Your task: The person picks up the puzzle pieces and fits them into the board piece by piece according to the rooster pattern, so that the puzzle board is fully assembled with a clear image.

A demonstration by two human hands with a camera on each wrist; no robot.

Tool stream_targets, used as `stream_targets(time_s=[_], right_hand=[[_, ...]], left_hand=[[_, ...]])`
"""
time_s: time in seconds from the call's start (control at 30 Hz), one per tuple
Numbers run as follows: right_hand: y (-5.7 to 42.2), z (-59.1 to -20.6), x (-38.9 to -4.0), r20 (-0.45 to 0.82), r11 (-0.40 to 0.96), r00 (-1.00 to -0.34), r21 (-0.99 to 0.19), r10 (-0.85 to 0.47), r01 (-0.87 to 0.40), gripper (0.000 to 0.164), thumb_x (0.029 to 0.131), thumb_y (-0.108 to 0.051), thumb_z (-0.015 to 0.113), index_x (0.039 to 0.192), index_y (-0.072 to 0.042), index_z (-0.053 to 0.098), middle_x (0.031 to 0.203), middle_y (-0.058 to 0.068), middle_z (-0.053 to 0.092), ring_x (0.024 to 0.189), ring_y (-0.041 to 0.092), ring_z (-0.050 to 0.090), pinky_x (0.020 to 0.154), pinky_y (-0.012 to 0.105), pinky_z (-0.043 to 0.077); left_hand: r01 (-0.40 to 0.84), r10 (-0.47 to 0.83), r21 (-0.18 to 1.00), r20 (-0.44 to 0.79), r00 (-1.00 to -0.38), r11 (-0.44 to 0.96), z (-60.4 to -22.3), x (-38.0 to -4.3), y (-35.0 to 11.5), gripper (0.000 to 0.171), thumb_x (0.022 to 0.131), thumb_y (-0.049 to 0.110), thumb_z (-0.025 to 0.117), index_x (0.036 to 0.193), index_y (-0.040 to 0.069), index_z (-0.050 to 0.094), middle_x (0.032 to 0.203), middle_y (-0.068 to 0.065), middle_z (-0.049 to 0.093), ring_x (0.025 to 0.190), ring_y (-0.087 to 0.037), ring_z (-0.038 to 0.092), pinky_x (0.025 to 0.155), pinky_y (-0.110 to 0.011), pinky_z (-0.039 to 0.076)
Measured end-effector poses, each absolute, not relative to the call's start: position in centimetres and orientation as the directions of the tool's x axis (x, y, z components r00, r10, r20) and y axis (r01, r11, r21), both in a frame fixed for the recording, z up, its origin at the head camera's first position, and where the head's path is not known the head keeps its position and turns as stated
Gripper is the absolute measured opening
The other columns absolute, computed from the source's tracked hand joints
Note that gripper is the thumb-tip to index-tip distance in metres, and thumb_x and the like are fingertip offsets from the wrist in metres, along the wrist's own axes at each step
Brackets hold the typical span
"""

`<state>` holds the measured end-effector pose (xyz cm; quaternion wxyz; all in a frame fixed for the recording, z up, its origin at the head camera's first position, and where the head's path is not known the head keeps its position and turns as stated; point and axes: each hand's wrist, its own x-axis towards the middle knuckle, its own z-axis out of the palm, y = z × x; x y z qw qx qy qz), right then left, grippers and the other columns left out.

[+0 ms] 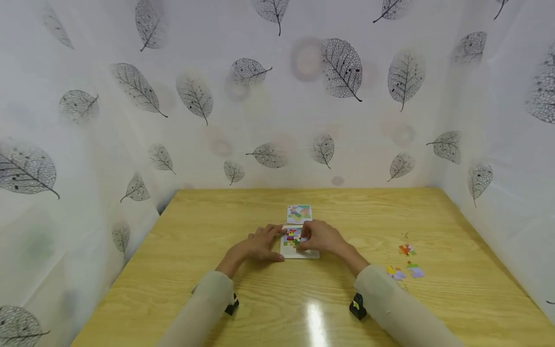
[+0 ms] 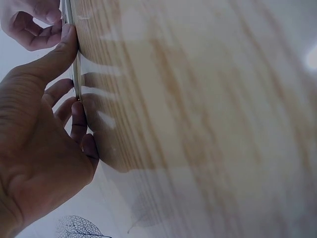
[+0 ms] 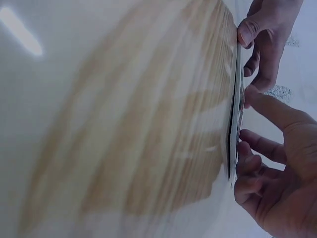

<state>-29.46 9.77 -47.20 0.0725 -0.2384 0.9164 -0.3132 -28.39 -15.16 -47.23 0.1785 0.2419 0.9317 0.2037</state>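
A small white puzzle board [image 1: 289, 253] lies on the table, partly filled with colourful jigsaw pieces. My left hand [image 1: 259, 245] steadies its left side, the thumb at the near left corner and the fingers spread toward the far corner. In the left wrist view, that thumb [image 2: 65, 44] touches the board's edge. Over the right part of the board, my right hand [image 1: 323, 236] pinches a jigsaw piece [image 1: 298, 239] between thumb and fingertips, low against the picture. The right hand hides that side of the board. The right wrist view shows both hands meeting the board's thin edge [image 3: 233, 119].
A picture card [image 1: 299, 214] lies just beyond the board. Several loose jigsaw pieces [image 1: 415, 270] are spread on the table [image 1: 208, 217] to the right. A leaf-patterned white curtain [image 1: 277, 120] stands behind the table and along both sides.
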Motion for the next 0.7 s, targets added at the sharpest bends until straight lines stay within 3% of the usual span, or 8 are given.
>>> stream_targets(time_s=[0.2,0.53,0.7], right_hand=[[9.0,-47.3,-29.1,-0.02,0.745,-0.903,-0.573,-0.43,-0.342,0.031,0.079,-0.024,0.091,0.095,-0.012,0.068,0.085,-0.003,0.065,0.074,0.014,0.059,0.064,0.033,0.05],[9.2,-46.8,-29.0,-0.004,0.643,-0.859,-0.665,-0.511,-0.38,0.031,0.077,-0.003,0.085,0.104,-0.004,0.069,0.094,0.005,0.069,0.085,0.017,0.062,0.077,0.037,0.054],[9.3,-46.9,-29.2,0.046,0.601,-0.84,-0.677,-0.541,-0.425,0.028,0.078,0.002,0.082,0.103,-0.001,0.07,0.096,0.006,0.071,0.086,0.017,0.064,0.081,0.038,0.056]], left_hand=[[0.37,0.519,0.471,-0.238,-0.821,0.801,-47.3,-28.5,-15.3,0.086,0.093,0.046,0.076,0.162,0.021,0.032,0.167,-0.011,0.028,0.149,-0.046,0.028,0.114,-0.076,0.022],[0.382,0.526,0.469,-0.225,-0.82,0.796,-47.5,-28.6,-15.3,0.086,0.093,0.042,0.077,0.162,0.016,0.033,0.165,-0.014,0.03,0.147,-0.047,0.03,0.112,-0.077,0.023],[0.393,0.529,0.459,-0.214,-0.822,0.797,-48.2,-28.8,-15.4,0.085,0.093,0.043,0.076,0.161,0.019,0.033,0.165,-0.012,0.03,0.146,-0.045,0.031,0.113,-0.075,0.025]])
